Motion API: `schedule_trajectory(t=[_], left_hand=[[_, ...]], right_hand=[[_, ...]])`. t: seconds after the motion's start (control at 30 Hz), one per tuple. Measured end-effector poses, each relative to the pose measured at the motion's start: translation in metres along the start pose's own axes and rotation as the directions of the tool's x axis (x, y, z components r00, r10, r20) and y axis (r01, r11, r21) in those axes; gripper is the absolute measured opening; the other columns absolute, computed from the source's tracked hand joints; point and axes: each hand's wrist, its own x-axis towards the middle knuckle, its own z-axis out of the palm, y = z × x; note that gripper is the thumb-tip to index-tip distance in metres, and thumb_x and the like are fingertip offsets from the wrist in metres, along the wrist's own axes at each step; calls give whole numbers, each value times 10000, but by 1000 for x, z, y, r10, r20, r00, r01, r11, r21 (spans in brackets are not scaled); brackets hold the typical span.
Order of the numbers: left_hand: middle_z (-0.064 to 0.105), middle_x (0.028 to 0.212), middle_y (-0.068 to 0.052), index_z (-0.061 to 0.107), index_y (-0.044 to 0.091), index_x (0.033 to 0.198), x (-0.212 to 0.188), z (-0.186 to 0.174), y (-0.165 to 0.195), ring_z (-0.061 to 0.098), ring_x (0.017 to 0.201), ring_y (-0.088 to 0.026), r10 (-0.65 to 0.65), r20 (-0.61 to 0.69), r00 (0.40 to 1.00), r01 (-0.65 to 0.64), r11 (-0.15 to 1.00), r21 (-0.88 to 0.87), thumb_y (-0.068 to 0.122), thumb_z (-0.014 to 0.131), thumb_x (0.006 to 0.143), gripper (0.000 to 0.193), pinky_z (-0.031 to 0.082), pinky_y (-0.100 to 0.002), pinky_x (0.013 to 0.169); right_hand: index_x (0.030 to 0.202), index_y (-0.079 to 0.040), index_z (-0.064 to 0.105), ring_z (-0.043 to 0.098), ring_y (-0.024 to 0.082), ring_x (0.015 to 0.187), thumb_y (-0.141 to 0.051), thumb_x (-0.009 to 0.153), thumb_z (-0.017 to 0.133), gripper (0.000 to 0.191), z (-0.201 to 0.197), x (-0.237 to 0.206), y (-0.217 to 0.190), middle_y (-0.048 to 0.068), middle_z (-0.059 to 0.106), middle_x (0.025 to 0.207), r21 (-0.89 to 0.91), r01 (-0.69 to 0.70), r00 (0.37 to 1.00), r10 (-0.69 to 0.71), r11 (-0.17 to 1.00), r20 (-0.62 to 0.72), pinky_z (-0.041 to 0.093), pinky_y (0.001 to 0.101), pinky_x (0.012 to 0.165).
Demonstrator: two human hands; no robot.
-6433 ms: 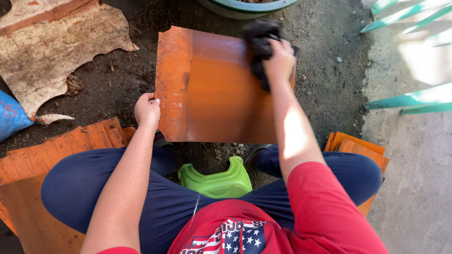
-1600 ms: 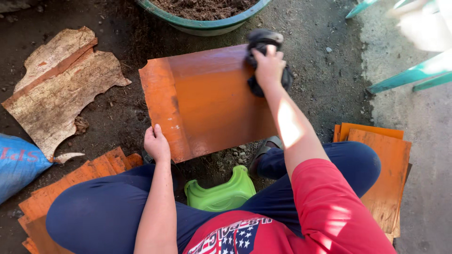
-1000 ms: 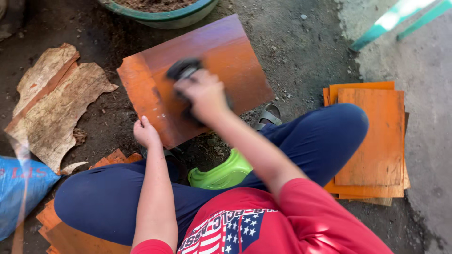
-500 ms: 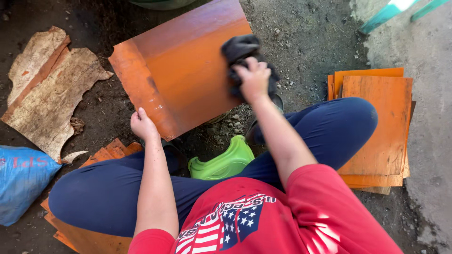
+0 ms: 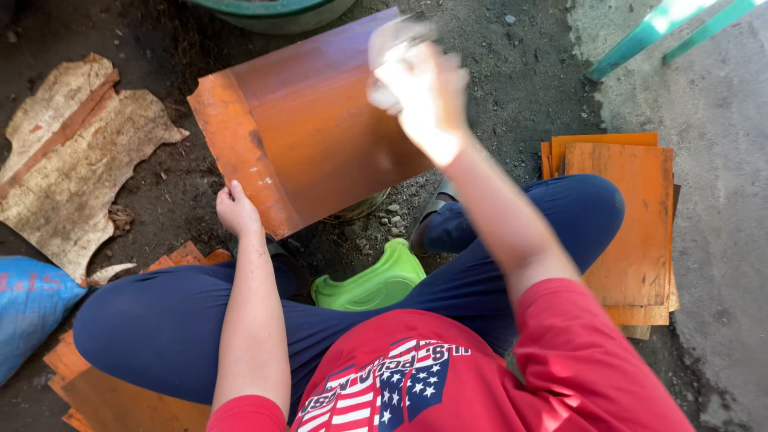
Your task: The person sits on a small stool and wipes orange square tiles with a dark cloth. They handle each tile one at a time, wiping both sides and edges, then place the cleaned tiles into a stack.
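I sit on a low green stool (image 5: 368, 280) with a large orange tile (image 5: 312, 136) tilted over the dirt in front of my knees. My left hand (image 5: 238, 210) grips the tile's near left corner and steadies it. Over the tile's far right part, my right hand (image 5: 424, 100) is lifted and blurred by motion. It is closed on a cloth (image 5: 396, 40), which shows only as a pale, sunlit smear above the fingers.
A stack of orange tiles (image 5: 632, 216) lies by my right knee, and more orange tiles (image 5: 120, 400) lie under my left leg. A torn brown sheet (image 5: 72, 168) and a blue sack (image 5: 28, 308) are at the left. A green basin (image 5: 272, 10) and teal frame legs (image 5: 656, 28) are beyond.
My right hand with the cloth has swept back and forth across the tile, and now it is lifted near the far right edge. The left hand has kept its hold on the near corner.
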Motion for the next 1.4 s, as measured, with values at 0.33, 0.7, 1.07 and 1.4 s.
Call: schedule_trajectory(t=[0.33, 0.7, 1.07, 1.4], left_hand=[[735, 932, -105, 689, -49, 1025, -3, 5, -18, 651, 796, -171, 71, -40, 997, -79, 963, -259, 224, 620, 1051, 283, 530, -333, 751], [728, 1106, -110, 679, -32, 1160, 1, 2, 10, 676, 994, -192, -57, 58, 997, 76, 904, -421, 315, 585, 1053, 374, 524, -351, 904], [638, 1407, -216, 597, -82, 1374, 5, -2, -13, 595, 1322, -319, -369, 205, 907, 364, 438, -822, 674, 346, 1007, 877, 421, -445, 1139], [608, 1436, -191, 514, -43, 1447, -16, -11, 0, 564, 1332, -361, -239, 583, 776, 619, 114, -777, 768, 180, 947, 1010, 424, -499, 1149]], right_hand=[[1259, -382, 715, 376, 536, 1394, -152, 866, 632, 462, 144, -117, -72, 82, 545, 1424, -162, 463, 877, -424, 871, 226, 279, 849, 1036], [1247, -412, 676, 543, 479, 1002, -263, 918, 692, 361, -10, 45, 150, 183, 498, 1229, -638, -68, 991, 127, 767, 48, 480, 603, 791], [1400, -268, 633, 557, 396, 1243, -126, 799, 759, 630, 32, 50, -6, 151, 545, 1382, 17, 542, 777, -508, 840, 372, 501, 487, 1059], [1292, -424, 686, 452, 406, 1264, -167, 722, 768, 630, 171, -83, -127, 62, 490, 1479, 24, 728, 494, -547, 686, 676, 361, 660, 981]])
